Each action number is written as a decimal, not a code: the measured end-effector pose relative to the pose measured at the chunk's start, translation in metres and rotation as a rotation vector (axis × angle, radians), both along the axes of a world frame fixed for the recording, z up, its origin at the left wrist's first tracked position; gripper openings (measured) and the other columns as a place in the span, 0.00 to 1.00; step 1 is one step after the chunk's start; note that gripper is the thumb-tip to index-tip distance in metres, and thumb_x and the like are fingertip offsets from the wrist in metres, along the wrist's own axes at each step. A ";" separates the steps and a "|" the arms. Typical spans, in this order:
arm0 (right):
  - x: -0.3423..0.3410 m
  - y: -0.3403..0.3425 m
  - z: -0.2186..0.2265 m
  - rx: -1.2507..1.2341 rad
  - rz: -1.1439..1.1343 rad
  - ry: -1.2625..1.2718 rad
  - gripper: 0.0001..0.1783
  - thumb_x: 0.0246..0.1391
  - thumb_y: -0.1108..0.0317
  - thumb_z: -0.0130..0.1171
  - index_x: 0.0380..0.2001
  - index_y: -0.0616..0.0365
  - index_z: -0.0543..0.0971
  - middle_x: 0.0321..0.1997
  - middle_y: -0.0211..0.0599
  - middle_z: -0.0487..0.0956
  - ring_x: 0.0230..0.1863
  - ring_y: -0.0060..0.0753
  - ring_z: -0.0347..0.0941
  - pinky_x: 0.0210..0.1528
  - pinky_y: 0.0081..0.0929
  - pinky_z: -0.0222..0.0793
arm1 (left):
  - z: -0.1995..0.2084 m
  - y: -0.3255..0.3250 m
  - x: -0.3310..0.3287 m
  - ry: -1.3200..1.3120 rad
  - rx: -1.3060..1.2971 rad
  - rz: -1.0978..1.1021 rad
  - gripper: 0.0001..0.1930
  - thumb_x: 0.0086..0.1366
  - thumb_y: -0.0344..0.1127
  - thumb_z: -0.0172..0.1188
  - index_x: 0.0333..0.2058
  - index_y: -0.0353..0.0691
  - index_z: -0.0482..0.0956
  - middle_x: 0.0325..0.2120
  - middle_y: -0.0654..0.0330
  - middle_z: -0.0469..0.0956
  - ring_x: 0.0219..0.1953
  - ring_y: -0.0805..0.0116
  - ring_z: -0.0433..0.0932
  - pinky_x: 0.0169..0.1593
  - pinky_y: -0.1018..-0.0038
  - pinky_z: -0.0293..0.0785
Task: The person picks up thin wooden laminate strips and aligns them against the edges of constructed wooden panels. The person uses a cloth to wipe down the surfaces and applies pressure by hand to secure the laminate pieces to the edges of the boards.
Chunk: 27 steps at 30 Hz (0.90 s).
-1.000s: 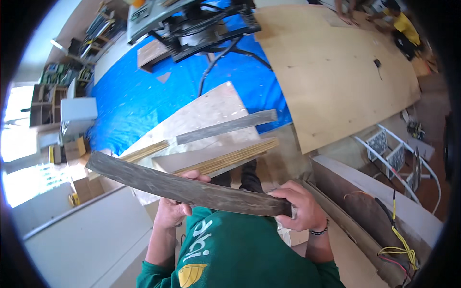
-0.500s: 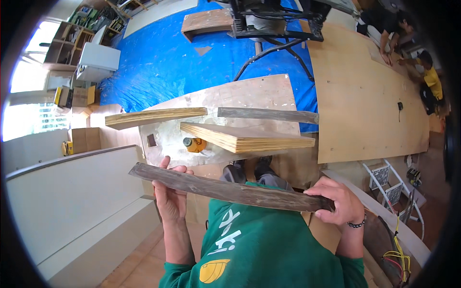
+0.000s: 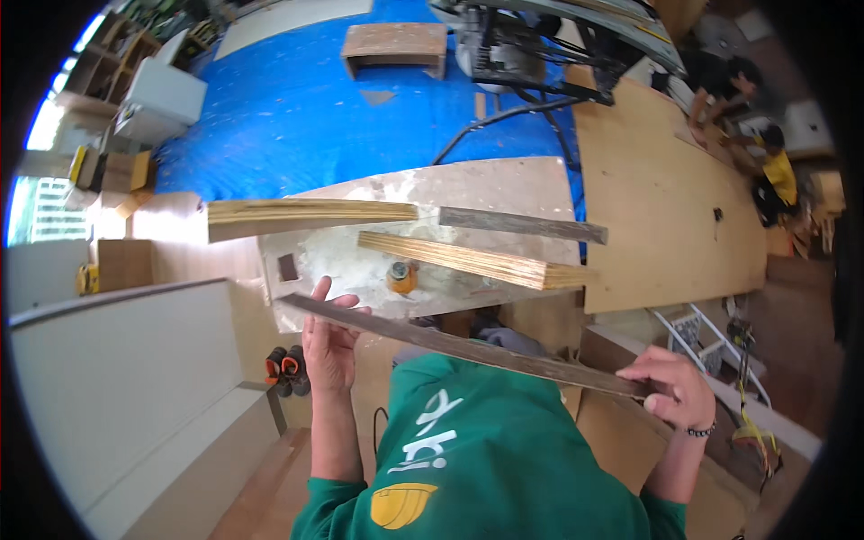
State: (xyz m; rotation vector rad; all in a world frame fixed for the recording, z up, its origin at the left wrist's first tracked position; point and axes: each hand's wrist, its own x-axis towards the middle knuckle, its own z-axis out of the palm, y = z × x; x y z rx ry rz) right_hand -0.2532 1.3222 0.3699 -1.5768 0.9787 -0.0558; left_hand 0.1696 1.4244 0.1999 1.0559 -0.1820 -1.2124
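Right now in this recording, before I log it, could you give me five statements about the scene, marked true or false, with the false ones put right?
1. The left hand and the right hand both touch one dark wood-grain strip. True.
2. The black beaded bracelet is on the left hand's wrist. False: it is on the right hand's.
3. An open-fronted wooden box stands on the blue tarp. True.
4. The pair of black-and-orange shoes sits on the tarp. False: it is at the left of the picture, between the white panel and the left hand.
5. The strip's left end sits higher in the picture than its right end. True.
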 end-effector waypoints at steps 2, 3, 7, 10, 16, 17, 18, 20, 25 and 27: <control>0.001 0.002 0.006 -0.023 -0.062 0.001 0.33 0.50 0.47 0.58 0.43 0.71 0.78 0.37 0.46 0.75 0.37 0.35 0.71 0.39 0.27 0.65 | -0.026 -0.002 0.007 -0.383 0.117 -0.161 0.30 0.65 0.41 0.60 0.61 0.36 0.60 0.43 0.54 0.74 0.42 0.64 0.76 0.48 0.69 0.75; -0.003 0.005 0.009 -0.026 -0.128 -0.003 0.34 0.50 0.45 0.58 0.43 0.71 0.78 0.37 0.45 0.75 0.37 0.34 0.71 0.38 0.27 0.65 | -0.041 -0.006 0.004 -0.581 0.163 -0.236 0.31 0.62 0.38 0.63 0.60 0.35 0.62 0.44 0.53 0.73 0.44 0.64 0.75 0.48 0.68 0.75; -0.020 0.017 0.002 -0.049 -0.352 -0.061 0.39 0.49 0.40 0.59 0.44 0.72 0.77 0.37 0.39 0.71 0.36 0.28 0.71 0.36 0.22 0.65 | -0.077 -0.034 -0.020 -1.287 0.289 -0.346 0.39 0.51 0.37 0.72 0.58 0.33 0.62 0.44 0.50 0.70 0.45 0.54 0.71 0.50 0.62 0.70; -0.033 0.029 0.001 -0.151 -0.504 -0.118 0.40 0.48 0.41 0.59 0.46 0.73 0.76 0.36 0.37 0.69 0.34 0.27 0.71 0.36 0.22 0.68 | -0.121 -0.042 -0.031 -1.319 0.230 -0.383 0.37 0.49 0.36 0.73 0.55 0.34 0.64 0.43 0.48 0.70 0.45 0.50 0.71 0.49 0.61 0.70; -0.063 0.035 -0.014 -0.270 -0.629 -0.177 0.40 0.46 0.42 0.60 0.45 0.73 0.76 0.35 0.39 0.69 0.32 0.28 0.70 0.34 0.23 0.71 | -0.124 -0.045 -0.030 -1.503 0.107 -0.394 0.34 0.49 0.32 0.71 0.55 0.33 0.65 0.44 0.46 0.71 0.48 0.45 0.71 0.51 0.61 0.69; -0.070 0.036 -0.020 -0.285 -0.643 -0.199 0.39 0.46 0.42 0.60 0.45 0.73 0.76 0.36 0.39 0.69 0.32 0.28 0.70 0.34 0.23 0.71 | -0.110 -0.043 -0.030 -1.515 0.132 -0.372 0.35 0.50 0.32 0.71 0.56 0.33 0.65 0.44 0.46 0.71 0.48 0.46 0.72 0.51 0.62 0.70; -0.077 0.037 -0.025 -0.268 -0.630 -0.234 0.38 0.47 0.44 0.60 0.46 0.73 0.76 0.37 0.39 0.70 0.33 0.29 0.72 0.36 0.23 0.69 | -0.098 -0.042 -0.027 -1.526 0.155 -0.351 0.36 0.50 0.31 0.71 0.57 0.32 0.64 0.45 0.47 0.72 0.48 0.48 0.73 0.51 0.63 0.70; -0.089 0.035 -0.035 -0.230 -0.633 -0.283 0.37 0.47 0.45 0.61 0.46 0.73 0.76 0.39 0.40 0.71 0.35 0.29 0.72 0.37 0.24 0.70 | -0.064 -0.051 -0.025 -1.419 0.225 -0.341 0.35 0.54 0.33 0.68 0.58 0.32 0.62 0.47 0.48 0.72 0.48 0.54 0.74 0.50 0.64 0.72; -0.116 0.005 -0.056 -0.100 -0.539 -0.363 0.35 0.45 0.49 0.63 0.47 0.71 0.76 0.41 0.39 0.72 0.40 0.29 0.71 0.41 0.25 0.69 | 0.053 -0.100 -0.066 -0.690 -0.088 -0.419 0.33 0.67 0.49 0.55 0.62 0.34 0.57 0.51 0.48 0.71 0.51 0.59 0.74 0.50 0.66 0.74; -0.131 -0.006 -0.068 -0.113 -0.487 -0.382 0.34 0.43 0.50 0.64 0.47 0.69 0.77 0.41 0.37 0.73 0.43 0.28 0.69 0.45 0.24 0.64 | 0.062 -0.119 -0.085 -0.529 -0.342 -0.342 0.39 0.67 0.58 0.50 0.64 0.34 0.53 0.52 0.45 0.70 0.52 0.54 0.74 0.52 0.61 0.74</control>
